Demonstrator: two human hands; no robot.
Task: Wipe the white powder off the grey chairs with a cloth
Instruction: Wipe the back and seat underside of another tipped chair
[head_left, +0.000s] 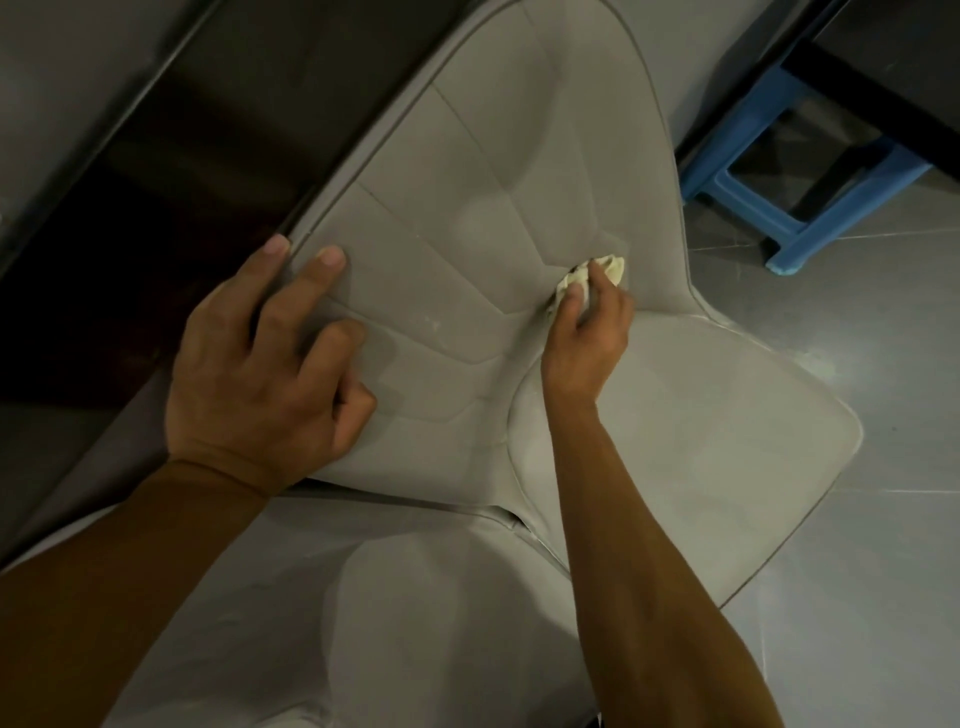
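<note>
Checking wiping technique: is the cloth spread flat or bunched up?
Bunched: the cloth shows as a crumpled wad under the right hand.

Grey chair (467, 171) w/ white specks, cream cloth (605, 273), blue stool (810, 228), grey floor tiles (883, 467).

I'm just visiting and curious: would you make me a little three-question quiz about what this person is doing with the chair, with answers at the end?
1. True or false: the right hand holds a bunched cloth against the chair back.
2. Where is the left hand?
A. On the blue stool
B. Flat on the chair back near its edge
C. Holding the cloth
3. Fill in: small white specks on the chair back lie between the two ____.

Key
1. True
2. B
3. hands
</note>
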